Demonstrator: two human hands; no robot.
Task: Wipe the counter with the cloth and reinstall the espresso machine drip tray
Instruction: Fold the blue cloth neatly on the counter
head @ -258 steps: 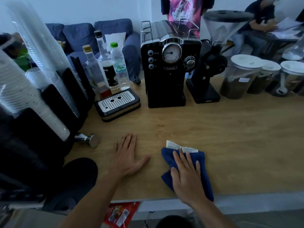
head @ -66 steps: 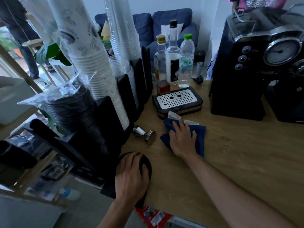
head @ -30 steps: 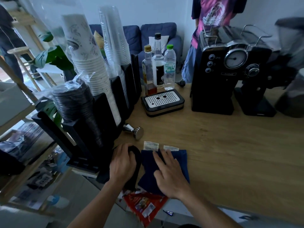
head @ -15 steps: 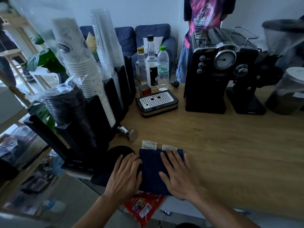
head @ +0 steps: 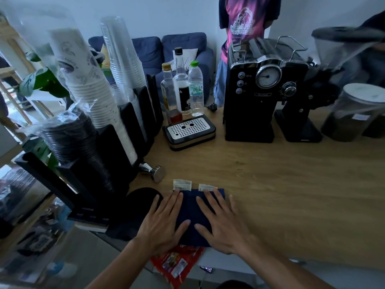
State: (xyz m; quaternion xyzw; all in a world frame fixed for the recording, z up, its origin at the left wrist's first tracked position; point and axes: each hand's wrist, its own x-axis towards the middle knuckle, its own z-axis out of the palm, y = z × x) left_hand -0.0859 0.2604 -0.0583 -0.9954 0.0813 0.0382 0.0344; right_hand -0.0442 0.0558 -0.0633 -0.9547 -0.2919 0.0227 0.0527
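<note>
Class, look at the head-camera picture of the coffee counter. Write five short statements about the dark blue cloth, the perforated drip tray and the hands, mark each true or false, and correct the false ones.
1. Both hands, left hand and right hand, lie flat on the dark blue folded cloth. True.
2. The perforated metal-topped drip tray sits installed in the black espresso machine. False: it rests on the wooden counter, left of the machine.
3. The steel tamper lies on its side. True.
4. The cloth lies in front of the machine. False: it lies at the counter's near edge.
5. Three bottles stand behind the tray. True.
</note>
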